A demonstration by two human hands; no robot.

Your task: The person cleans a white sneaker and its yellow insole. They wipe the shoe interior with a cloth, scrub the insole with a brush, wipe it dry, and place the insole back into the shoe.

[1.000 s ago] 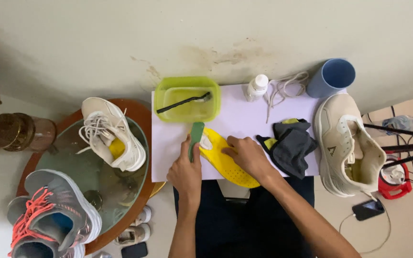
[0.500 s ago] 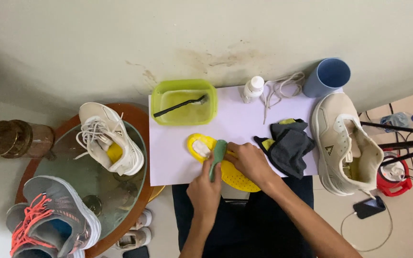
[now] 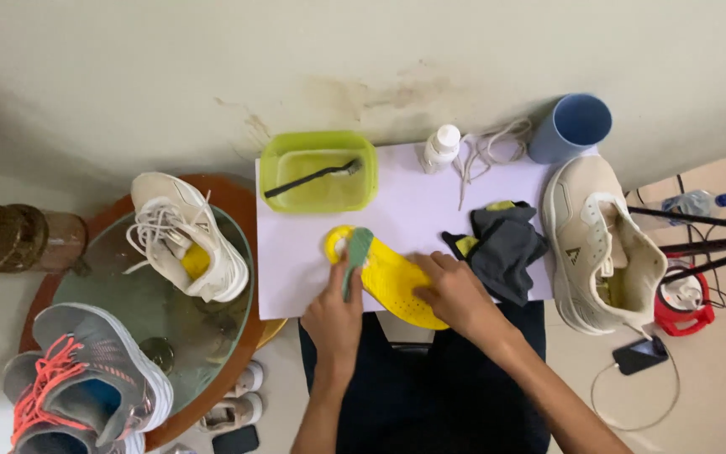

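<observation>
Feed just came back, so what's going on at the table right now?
A person sits at a white board. The left hand presses a green sponge onto a yellow insole, which the right hand pins flat. Behind are a green tub holding a brush, a bottle, laces and a dark cloth.

A dark phone [image 3: 641, 355] lies screen-up on the floor, right.
</observation>
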